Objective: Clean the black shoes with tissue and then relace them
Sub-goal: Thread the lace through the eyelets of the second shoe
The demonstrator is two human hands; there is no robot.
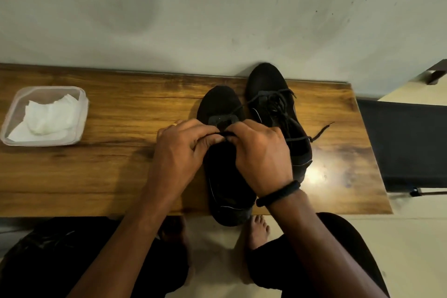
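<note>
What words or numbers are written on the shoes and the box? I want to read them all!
No words, numbers or brand marks can be read here.
Front shoe, its lace pinched by the left hand and right hand: plain black, tongue patch too dark to read.
Back shoe: plain black, nothing readable.
Plastic box of tissue: no label shows.

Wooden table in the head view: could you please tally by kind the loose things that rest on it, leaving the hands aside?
Black fabric shoes: 2, the near one and the far one
Clear square plastic container: 1
Heap of crumpled white tissue, inside that container: 1
Total: 4
</note>
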